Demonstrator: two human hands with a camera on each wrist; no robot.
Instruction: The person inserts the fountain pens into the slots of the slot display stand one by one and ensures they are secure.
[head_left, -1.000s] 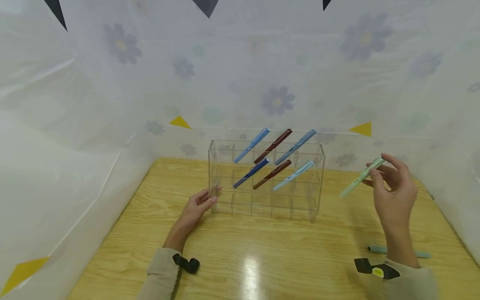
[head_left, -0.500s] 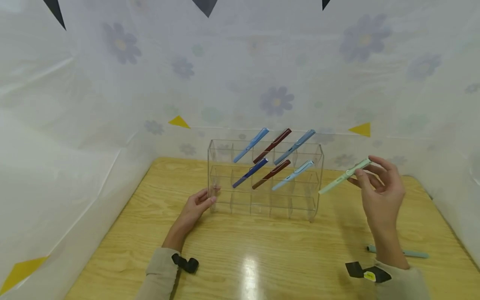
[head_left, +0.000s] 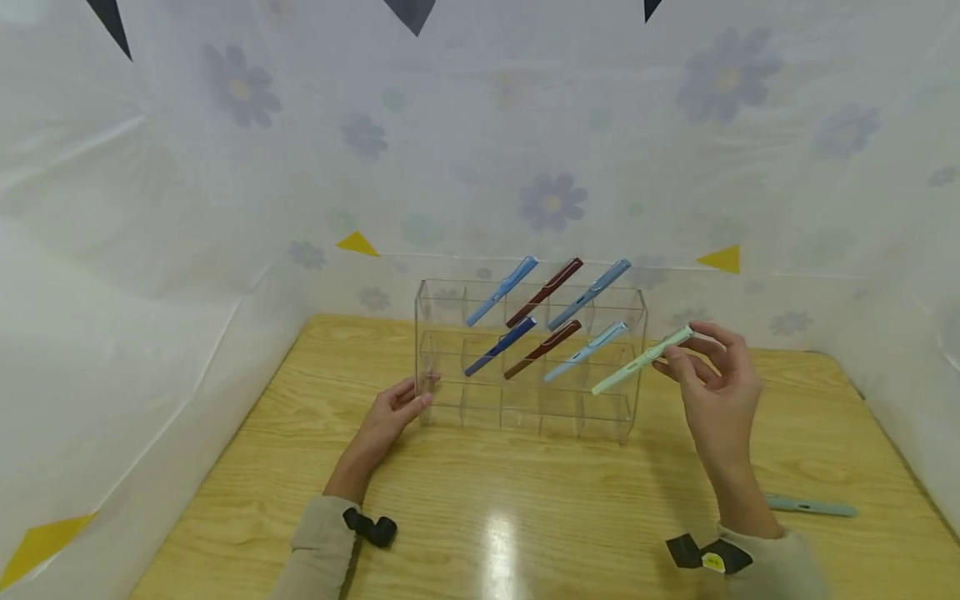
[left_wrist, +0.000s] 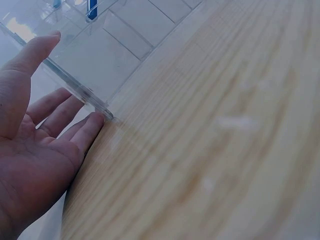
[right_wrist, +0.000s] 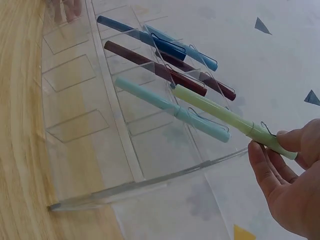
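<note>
A clear acrylic pen rack (head_left: 528, 408) stands on the wooden table, holding several slanted pens in two rows. At its lower left corner is my left hand (head_left: 390, 421); in the left wrist view the fingers (left_wrist: 90, 127) are nearly straight against the side edge and the thumb is spread. My right hand (head_left: 716, 396) pinches a pale green pen (head_left: 637, 362) by its cap end between thumb and fingers. This pen slants over the rack's right end, its lower tip to the right of the light blue pen (head_left: 587, 352). In the right wrist view it overlaps the upper row.
The upper row has a blue pen (head_left: 502, 290), a dark red pen (head_left: 545, 292) and a grey-blue pen (head_left: 590, 293). Below are a dark blue pen (head_left: 501, 346) and another dark red pen (head_left: 543, 348). A grey-green pen (head_left: 813, 505) lies on the table (head_left: 570, 517) at right.
My right hand has moved left with the pale green pen, from right of the rack to over its right end. The left hand has stayed at the rack's corner.
</note>
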